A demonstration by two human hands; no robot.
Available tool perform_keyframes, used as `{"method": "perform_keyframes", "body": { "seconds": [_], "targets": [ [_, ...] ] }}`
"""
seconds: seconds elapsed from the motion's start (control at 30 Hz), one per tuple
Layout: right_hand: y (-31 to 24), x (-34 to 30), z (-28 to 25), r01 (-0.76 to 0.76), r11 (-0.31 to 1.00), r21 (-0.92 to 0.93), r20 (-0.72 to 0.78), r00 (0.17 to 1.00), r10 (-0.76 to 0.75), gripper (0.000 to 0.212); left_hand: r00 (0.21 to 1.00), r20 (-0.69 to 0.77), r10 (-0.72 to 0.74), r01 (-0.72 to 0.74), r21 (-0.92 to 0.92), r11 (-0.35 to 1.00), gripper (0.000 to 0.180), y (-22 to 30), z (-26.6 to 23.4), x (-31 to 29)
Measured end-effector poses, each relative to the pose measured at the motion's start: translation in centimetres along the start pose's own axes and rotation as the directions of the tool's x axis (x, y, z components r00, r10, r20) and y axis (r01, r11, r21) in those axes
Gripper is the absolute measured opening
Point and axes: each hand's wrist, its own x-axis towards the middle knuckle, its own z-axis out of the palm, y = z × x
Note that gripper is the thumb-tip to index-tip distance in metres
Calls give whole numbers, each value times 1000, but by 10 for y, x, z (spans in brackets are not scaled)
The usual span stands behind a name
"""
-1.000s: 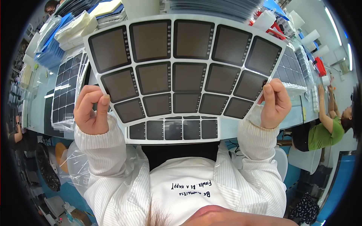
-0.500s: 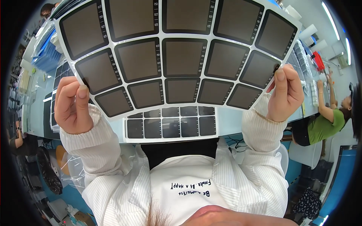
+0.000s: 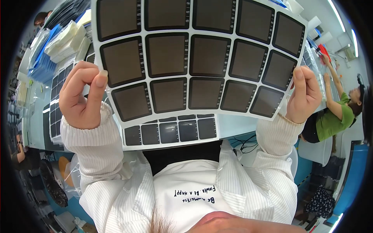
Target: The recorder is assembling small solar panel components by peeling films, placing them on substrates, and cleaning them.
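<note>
Sheet of dark squares [image 3: 208, 54], raised above the table [image 3: 237, 124] | left hand [image 3: 83, 95] pinches its left edge | right hand [image 3: 305, 95] pinches its right edge | I see a similar sheet [image 3: 169, 133] below, partly hidden

There is one left hand [image 3: 82, 96], one right hand [image 3: 305, 95], one held sheet [image 3: 189, 32] with fifteen dark panels [image 3: 210, 56], and one green-shirted co-worker [image 3: 335, 125]

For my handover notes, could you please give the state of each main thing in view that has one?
Held sheet: raised above the table
Left hand: pinching the sheet's left edge
Right hand: pinching the sheet's right edge
Lower sheet: lying flat, partly hidden
Light tubes: lit
</note>
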Motion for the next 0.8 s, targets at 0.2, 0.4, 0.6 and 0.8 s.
{"method": "perform_keyframes", "body": {
  "seconds": [0.2,0.4,0.6,0.8],
  "targets": [
    [6,0,-38,-148,986,-83,-35,989,145,12,992,124,29,-18,-84,996,15,8,38,33],
    [36,17,-92,-398,913,-92,-8,917,399,16,955,280,-99,163,-217,962,21,19,99,69],
    [64,70,-141,-478,850,-223,-5,872,489,18,839,489,-240,405,-267,875,29,13,180,100],
    [124,133,-197,-374,825,-424,196,851,487,24,852,415,-319,439,-234,868,29,24,244,115]
  ]
}}
